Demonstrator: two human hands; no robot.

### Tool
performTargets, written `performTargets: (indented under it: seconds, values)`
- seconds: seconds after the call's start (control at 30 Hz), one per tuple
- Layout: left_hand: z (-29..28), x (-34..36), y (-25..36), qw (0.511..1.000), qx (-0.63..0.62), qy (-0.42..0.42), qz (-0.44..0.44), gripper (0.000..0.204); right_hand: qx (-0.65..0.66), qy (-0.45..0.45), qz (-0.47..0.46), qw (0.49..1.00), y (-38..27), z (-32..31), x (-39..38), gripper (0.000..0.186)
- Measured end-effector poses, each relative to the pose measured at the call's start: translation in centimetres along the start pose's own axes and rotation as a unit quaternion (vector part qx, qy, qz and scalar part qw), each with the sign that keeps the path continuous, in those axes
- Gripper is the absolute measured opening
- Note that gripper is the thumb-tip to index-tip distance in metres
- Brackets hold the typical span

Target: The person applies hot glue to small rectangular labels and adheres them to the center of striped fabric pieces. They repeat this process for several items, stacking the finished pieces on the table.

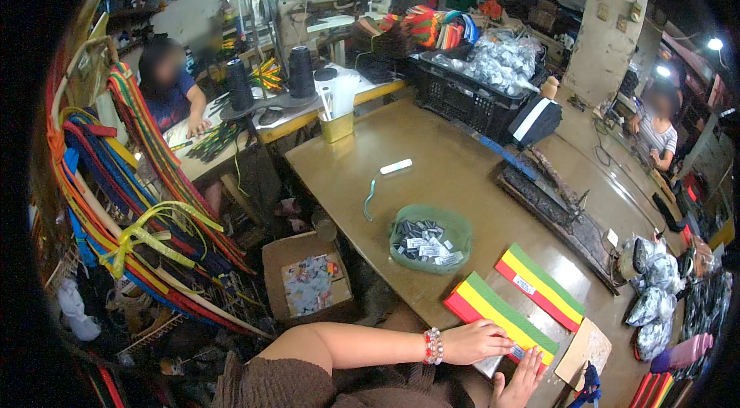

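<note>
A band striped green, yellow and red (493, 309) lies on the table edge right in front of me. My left hand (472, 341) rests on its near side, fingers laid over the yellow and red stripes. Against the band's right end lies my right hand (521, 379), its fingers stretched out and thumb apart. Between the two hands a small label shows in part on the red stripe. Just beyond lies a second striped band (549, 284) with a white label (524, 284) on its red stripe. A green bowl (428, 260) of small dark and white labels stands to the left.
A brown card (583, 354) lies right of the bands. Farther off are a white stick-like tool (396, 166), a metal bar (551, 200) and a black crate (459, 96) of plastic-wrapped goods. Colourful straps (166, 146) hang left. Two people (171, 92) (655, 130) work at tables.
</note>
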State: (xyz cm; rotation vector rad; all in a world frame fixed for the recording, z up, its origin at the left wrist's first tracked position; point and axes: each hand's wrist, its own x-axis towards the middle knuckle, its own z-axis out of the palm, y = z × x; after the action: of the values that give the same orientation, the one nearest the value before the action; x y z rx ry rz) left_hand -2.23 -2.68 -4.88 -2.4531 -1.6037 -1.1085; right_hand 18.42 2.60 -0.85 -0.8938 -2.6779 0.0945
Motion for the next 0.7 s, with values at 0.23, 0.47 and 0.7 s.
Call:
performTargets:
  seconds: [0.23, 0.47, 0.7]
  values:
    - [-0.3, 0.1, 0.0, 1.000, -0.006, 0.002, -0.004, 0.058, 0.026, -0.034, -0.017, 0.999, 0.1, 0.9, 1.1, 0.081]
    - [-1.2, 0.3, 0.5, 1.000, 0.004, -0.017, -0.013, 0.047, 0.056, -0.024, -0.003, 0.998, -0.2, 1.0, 0.9, 0.081]
    - [-1.7, 0.5, 0.8, 0.999, 0.015, -0.031, -0.020, 0.045, 0.042, -0.005, -0.006, 0.999, -0.6, 0.9, 1.1, 0.082]
